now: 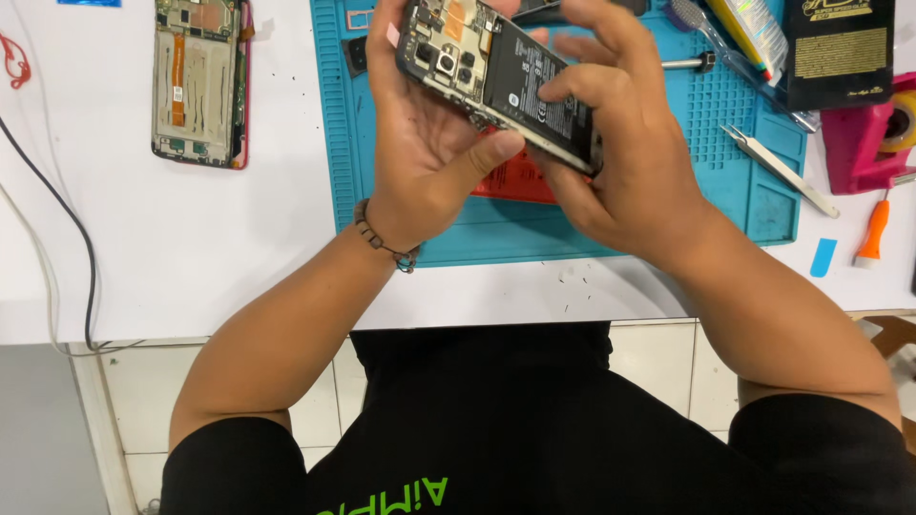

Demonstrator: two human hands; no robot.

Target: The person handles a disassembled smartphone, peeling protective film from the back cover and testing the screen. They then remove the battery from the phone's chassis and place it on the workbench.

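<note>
I hold an opened smartphone (496, 76) with its back cover off, so the black battery and the camera board show. My left hand (429, 143) grips its upper end from underneath, thumb pressed along the lower edge. My right hand (611, 143) holds the other end, fingers curled over the battery. The phone is tilted and raised above a blue repair mat (534, 234). A red flat piece (520, 181) lies on the mat under the phone, mostly hidden by my hands.
A second disassembled phone frame (197, 81) lies on the white table at the left. Tweezers (778, 167), a toothbrush (706, 29), a black packet (840, 48), a pink tape dispenser (868, 138), an orange-handled tool (873, 229) and a blue pick (822, 257) sit at the right. Cables (57, 219) run along the left.
</note>
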